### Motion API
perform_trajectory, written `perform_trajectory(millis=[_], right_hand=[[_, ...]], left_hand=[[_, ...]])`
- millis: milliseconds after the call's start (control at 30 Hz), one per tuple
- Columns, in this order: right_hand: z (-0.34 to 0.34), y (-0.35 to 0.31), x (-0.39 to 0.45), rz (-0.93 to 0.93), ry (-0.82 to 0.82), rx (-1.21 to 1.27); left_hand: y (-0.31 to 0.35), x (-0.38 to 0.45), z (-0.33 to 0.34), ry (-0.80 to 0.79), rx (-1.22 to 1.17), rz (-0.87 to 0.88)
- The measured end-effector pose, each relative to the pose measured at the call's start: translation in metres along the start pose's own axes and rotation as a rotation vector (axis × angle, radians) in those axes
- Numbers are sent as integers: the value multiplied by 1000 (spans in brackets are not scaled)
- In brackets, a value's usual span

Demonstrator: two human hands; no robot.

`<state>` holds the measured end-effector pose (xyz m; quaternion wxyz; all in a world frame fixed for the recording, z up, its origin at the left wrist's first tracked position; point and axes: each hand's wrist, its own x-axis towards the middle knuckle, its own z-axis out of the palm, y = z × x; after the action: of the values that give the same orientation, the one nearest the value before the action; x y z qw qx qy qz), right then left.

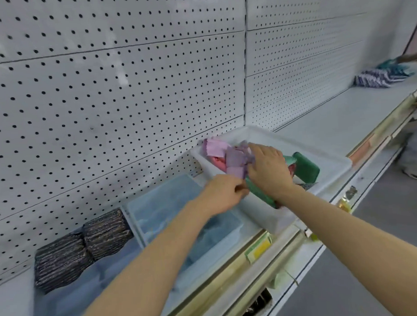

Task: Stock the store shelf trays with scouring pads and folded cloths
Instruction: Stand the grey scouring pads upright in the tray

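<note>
So both hands are in the white bin (330, 158): right hand (268, 170) flat on purple cloths (236, 160), left hand (224, 196) curled, grip hard to tell.

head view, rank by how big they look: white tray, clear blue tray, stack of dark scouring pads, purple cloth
1. clear blue tray, though it sits nearer the camera than the white one
2. white tray, partly hidden by the hands
3. stack of dark scouring pads
4. purple cloth
</note>
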<state>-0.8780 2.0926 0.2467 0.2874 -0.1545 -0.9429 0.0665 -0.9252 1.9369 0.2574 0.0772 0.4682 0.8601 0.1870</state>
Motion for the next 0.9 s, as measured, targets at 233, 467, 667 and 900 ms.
perform_trajectory(millis=[233,467,667,900], right_hand=[[-27,92,-4,136,-104,-109],[-31,136,-5,201,-276,-155],[-33,139,12,153,-875,-232],[-11,132,31,50,-1100,-390]], left_hand=[[90,72,45,-453,-89,96],[94,98,68,-552,-234,-162],[72,98,60,-489,-12,-50],[59,93,56,-186,-46,-66]])
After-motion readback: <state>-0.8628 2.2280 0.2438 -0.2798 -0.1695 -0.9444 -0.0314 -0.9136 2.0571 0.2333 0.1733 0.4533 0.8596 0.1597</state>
